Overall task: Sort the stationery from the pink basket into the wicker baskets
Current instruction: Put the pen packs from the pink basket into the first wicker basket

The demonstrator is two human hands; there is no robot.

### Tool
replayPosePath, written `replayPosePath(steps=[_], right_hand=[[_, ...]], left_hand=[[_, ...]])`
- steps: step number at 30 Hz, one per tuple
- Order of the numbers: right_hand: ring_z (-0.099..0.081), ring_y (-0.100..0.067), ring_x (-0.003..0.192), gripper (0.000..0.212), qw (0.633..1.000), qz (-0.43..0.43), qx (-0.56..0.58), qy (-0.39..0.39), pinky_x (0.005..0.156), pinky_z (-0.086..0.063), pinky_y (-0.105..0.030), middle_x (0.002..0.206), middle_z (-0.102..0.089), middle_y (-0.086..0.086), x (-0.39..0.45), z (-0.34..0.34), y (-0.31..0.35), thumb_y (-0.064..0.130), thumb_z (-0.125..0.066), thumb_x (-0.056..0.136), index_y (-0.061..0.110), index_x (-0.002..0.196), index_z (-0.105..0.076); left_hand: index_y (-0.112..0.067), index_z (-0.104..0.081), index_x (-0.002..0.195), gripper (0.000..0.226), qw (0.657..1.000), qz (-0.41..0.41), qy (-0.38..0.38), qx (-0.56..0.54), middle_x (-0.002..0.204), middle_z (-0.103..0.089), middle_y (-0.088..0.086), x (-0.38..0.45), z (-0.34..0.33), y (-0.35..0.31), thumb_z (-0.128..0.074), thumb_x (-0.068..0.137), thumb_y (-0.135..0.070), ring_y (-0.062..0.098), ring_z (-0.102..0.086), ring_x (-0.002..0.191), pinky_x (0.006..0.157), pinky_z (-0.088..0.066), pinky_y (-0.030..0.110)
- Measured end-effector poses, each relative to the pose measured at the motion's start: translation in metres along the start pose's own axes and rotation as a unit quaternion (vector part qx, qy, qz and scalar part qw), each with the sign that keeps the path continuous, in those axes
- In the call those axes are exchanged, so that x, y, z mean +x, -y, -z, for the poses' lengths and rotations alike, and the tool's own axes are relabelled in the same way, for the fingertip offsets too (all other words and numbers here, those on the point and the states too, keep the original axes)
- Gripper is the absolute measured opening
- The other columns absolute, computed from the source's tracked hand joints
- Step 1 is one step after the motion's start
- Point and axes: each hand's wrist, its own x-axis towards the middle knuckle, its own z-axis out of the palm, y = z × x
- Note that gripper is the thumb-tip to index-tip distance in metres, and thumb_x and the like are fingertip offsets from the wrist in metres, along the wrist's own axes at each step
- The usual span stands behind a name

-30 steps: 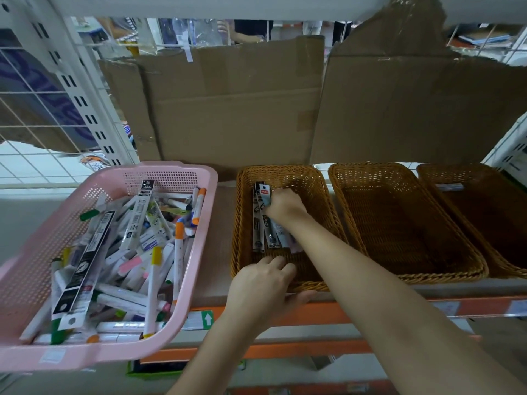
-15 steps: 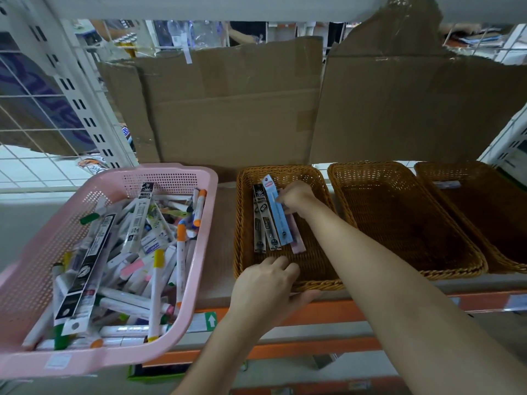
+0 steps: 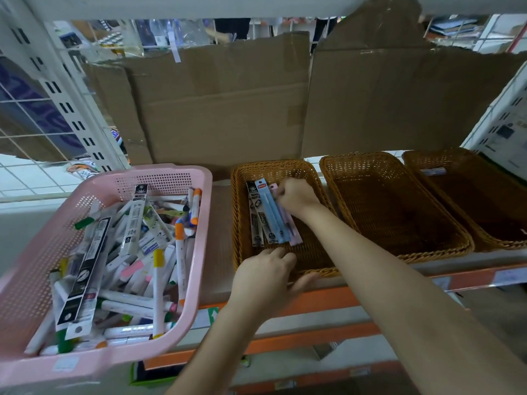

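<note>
1. Inside the leftmost wicker basket (image 3: 242, 220), the right hand (image 3: 296, 196) reaches in over the far end of a small row of flat packets, its fingers curled down at the top edge of the pink packet (image 3: 291, 226); whether they actually pinch it cannot be told from this angle.
2. Beside that packet lies a light blue packet (image 3: 271, 212), and left of it two black refill packets (image 3: 255, 215), all four lengthwise and touching on the basket floor.
3. At the near end of the same basket, the left hand (image 3: 263, 277) grips the rim, fingers hooked over the woven edge into the basket and thumb stretched along the outside front.
4. To the left, the pink basket (image 3: 159, 178) sits tilted at the shelf's edge, heaped with markers, highlighters and carded packets; a long black-and-white packet (image 3: 82, 275) lies on top near its front.
5. To the right stands the middle wicker basket (image 3: 399, 246), with nothing visible inside it.
6. Furthest right, the third wicker basket (image 3: 484, 172) holds what appears to be one pale packet (image 3: 433, 171) at its far end.
7. Behind the row, flattened cardboard sheets (image 3: 228, 109) line the back of the shelf (image 3: 328, 300), whose front edge is orange.
</note>
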Motion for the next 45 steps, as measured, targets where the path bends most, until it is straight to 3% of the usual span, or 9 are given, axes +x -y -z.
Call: replayPosePath(steps=[4,7,12,20,26,32,35,39,45], right_hand=[[-0.059,-0.017,0.094,0.018,0.998,0.032,-0.058,-0.003,0.077,-0.048,-0.029,0.109,-0.063,-0.004,-0.041,0.021,-0.003,0.019,-0.05,0.095,0.013,0.108,-0.061],[-0.058,-0.02,0.099,0.02,0.994,0.061,-0.09,-0.029,0.082,-0.047,-0.031,0.111,-0.061,-0.004,-0.08,0.032,-0.01,0.02,-0.051,0.094,0.014,0.111,-0.06],[-0.053,-0.025,0.104,0.019,0.982,0.109,-0.134,-0.076,0.081,-0.045,-0.035,0.11,-0.058,-0.008,-0.133,0.037,-0.025,0.013,-0.047,0.095,0.009,0.11,-0.058],[-0.054,-0.026,0.103,0.019,0.977,0.127,-0.163,-0.051,0.076,-0.044,-0.033,0.108,-0.058,-0.009,-0.156,0.056,-0.017,0.011,-0.047,0.094,0.008,0.11,-0.057],[-0.054,-0.018,0.082,0.017,0.976,0.142,-0.149,-0.071,0.057,-0.039,-0.022,0.106,-0.058,-0.007,-0.146,0.078,0.035,0.012,-0.05,0.094,0.011,0.11,-0.058],[-0.055,-0.029,0.099,0.019,0.967,0.192,-0.115,-0.122,0.073,-0.043,-0.033,0.106,-0.059,-0.012,-0.139,0.066,0.117,0.013,-0.046,0.095,0.007,0.107,-0.06],[-0.054,-0.033,0.107,0.023,0.967,0.202,-0.112,-0.11,0.085,-0.047,-0.039,0.113,-0.058,-0.014,-0.136,0.046,0.16,0.015,-0.047,0.094,0.006,0.112,-0.059],[-0.054,-0.033,0.109,0.025,0.971,0.195,-0.105,-0.09,0.084,-0.045,-0.035,0.115,-0.06,-0.014,-0.131,0.007,0.201,0.017,-0.049,0.093,0.007,0.113,-0.059],[-0.052,-0.032,0.114,0.022,0.977,0.171,-0.124,-0.038,0.089,-0.043,-0.037,0.117,-0.059,-0.016,-0.133,-0.044,0.219,0.012,-0.046,0.093,0.005,0.109,-0.058]], left_hand=[[-0.026,-0.056,0.086,0.057,1.0,0.012,0.006,-0.001,0.079,-0.041,-0.013,0.001,0.002,-0.002,-0.012,0.088,-0.062,0.006,-0.04,0.07,0.053,-0.029,0.023],[-0.025,-0.06,0.086,0.045,1.0,0.023,-0.01,0.007,0.081,-0.054,-0.009,-0.001,0.004,-0.005,-0.027,0.096,-0.053,0.009,-0.052,0.073,0.053,-0.029,0.024],[-0.023,-0.064,0.093,0.039,0.998,0.055,-0.003,0.044,0.091,-0.064,-0.004,0.002,0.006,-0.01,-0.033,0.096,-0.046,0.017,-0.062,0.083,0.059,-0.042,0.028],[-0.018,-0.064,0.11,0.037,0.986,0.063,0.045,0.147,0.103,-0.065,0.003,0.018,0.046,-0.013,-0.037,0.096,-0.04,0.024,-0.062,0.095,0.062,-0.04,0.031],[-0.015,-0.064,0.104,0.032,0.97,0.095,0.041,0.221,0.104,-0.064,0.007,0.012,0.107,0.011,-0.042,0.095,-0.036,0.029,-0.062,0.096,0.062,-0.039,0.032],[-0.016,-0.067,0.103,0.03,0.956,0.156,0.009,0.248,0.105,-0.066,0.007,-0.025,0.15,0.083,-0.043,0.093,-0.032,0.029,-0.063,0.093,0.066,-0.042,0.031],[-0.017,-0.068,0.101,0.031,0.956,0.165,-0.004,0.243,0.102,-0.067,0.006,-0.051,0.164,0.124,-0.043,0.093,-0.035,0.026,-0.062,0.086,0.062,-0.039,0.029],[-0.019,-0.067,0.1,0.027,0.954,0.18,-0.022,0.239,0.087,-0.058,0.0,-0.082,0.169,0.168,-0.045,0.095,-0.034,0.015,-0.042,0.066,0.051,-0.032,0.023],[-0.019,-0.061,0.091,0.027,0.964,0.184,0.01,0.193,0.07,-0.041,-0.005,-0.109,0.156,0.206,-0.039,0.097,-0.032,0.019,-0.045,0.063,0.054,-0.035,0.026]])
